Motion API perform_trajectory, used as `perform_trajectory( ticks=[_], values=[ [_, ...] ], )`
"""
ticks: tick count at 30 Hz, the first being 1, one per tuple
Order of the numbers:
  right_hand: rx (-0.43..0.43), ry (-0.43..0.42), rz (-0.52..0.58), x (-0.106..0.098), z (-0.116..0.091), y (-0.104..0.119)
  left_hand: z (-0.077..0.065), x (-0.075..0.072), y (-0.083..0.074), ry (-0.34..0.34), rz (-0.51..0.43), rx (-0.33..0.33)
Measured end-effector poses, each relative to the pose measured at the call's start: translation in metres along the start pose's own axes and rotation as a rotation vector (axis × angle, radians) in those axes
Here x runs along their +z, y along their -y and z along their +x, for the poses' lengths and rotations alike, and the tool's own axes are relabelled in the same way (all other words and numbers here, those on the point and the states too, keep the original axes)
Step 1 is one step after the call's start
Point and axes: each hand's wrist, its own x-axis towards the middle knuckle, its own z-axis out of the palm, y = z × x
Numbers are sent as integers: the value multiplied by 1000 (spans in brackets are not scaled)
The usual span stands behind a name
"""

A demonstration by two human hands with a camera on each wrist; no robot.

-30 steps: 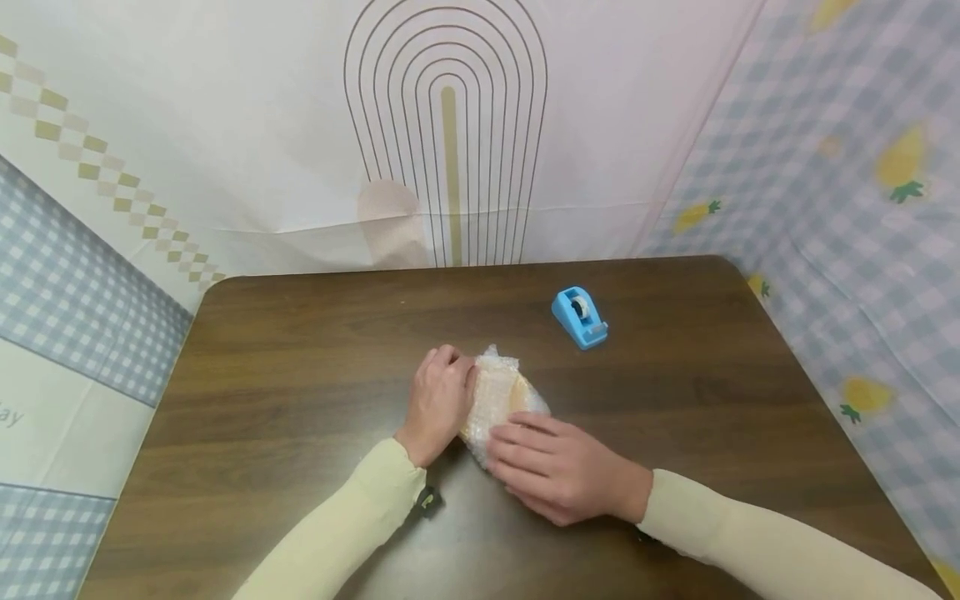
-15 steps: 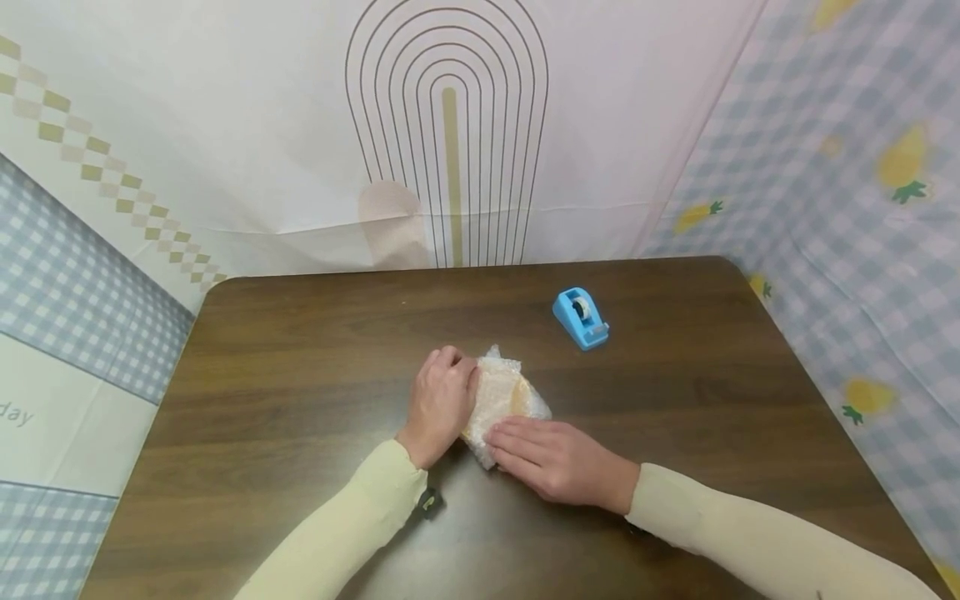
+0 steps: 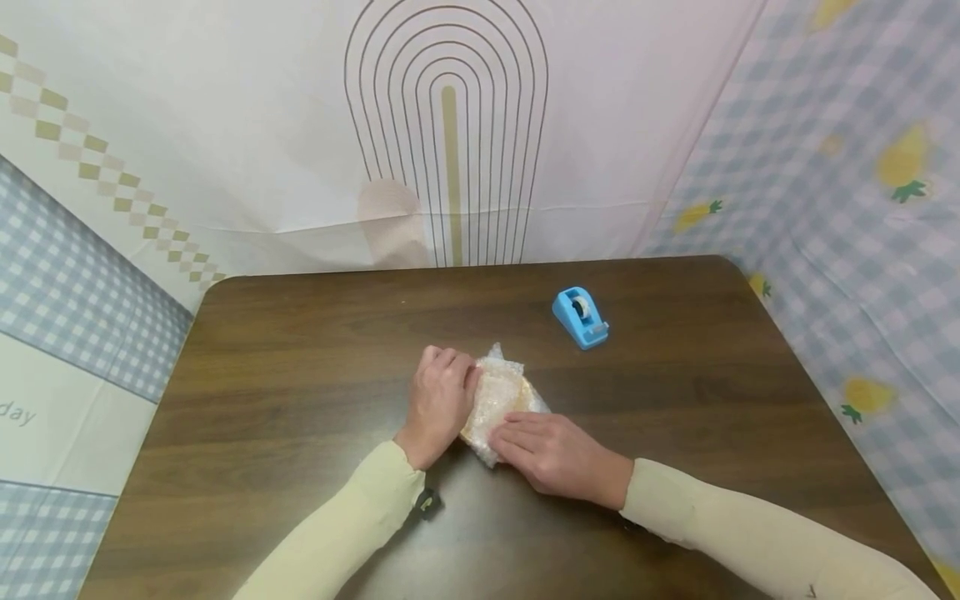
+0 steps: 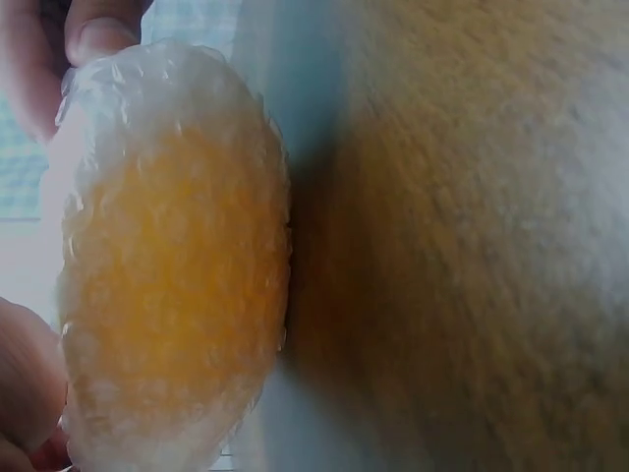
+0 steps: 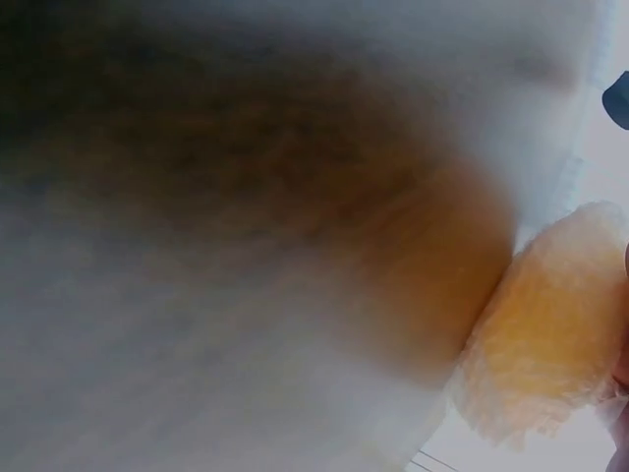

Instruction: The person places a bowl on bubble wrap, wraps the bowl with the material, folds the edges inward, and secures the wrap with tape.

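A bubble-wrapped package (image 3: 495, 400) lies on the table between both hands, with a yellow-orange thing showing blurrily through the wrap (image 4: 177, 265). Its kind is hidden by the bubbles. On the package's left side, my left hand (image 3: 438, 400) holds the edge with curled fingers. My right hand (image 3: 558, 454) grips the near right part, its fingers close together over the wrap. Seen from the left wrist, fingertips (image 4: 103, 34) lie against the upper end of the package. In the right wrist view the package (image 5: 550, 324) appears at the right edge, with part of a hand beside it.
A light blue tape dispenser (image 3: 581, 318) with a roll of tape stands behind and to the right of the package. The dark wood table (image 3: 300, 350) ends at a patterned cloth backdrop (image 3: 285, 150). A blue checked cloth (image 3: 840, 275) hangs on the right.
My right hand has shifted slightly up the table, and its spread fingers have drawn together on the wrap. The left hand stays at the package's left side. The tape dispenser has not moved.
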Motion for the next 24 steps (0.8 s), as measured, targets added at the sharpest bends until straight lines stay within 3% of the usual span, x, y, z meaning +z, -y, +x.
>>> perform_trajectory(
  ticks=[5,9,15,24],
  values=[
    [55,39,44,-2,4,1,-1,-5,1,18,-27,17],
    [74,47,70,-2,5,0,-3,-13,3,59,-23,73],
    [121,66,123,-3,6,-1,-8,-27,9,93,-9,229],
    [146,102,156,-4,8,-4,-22,-48,26,275,-55,460]
  ],
)
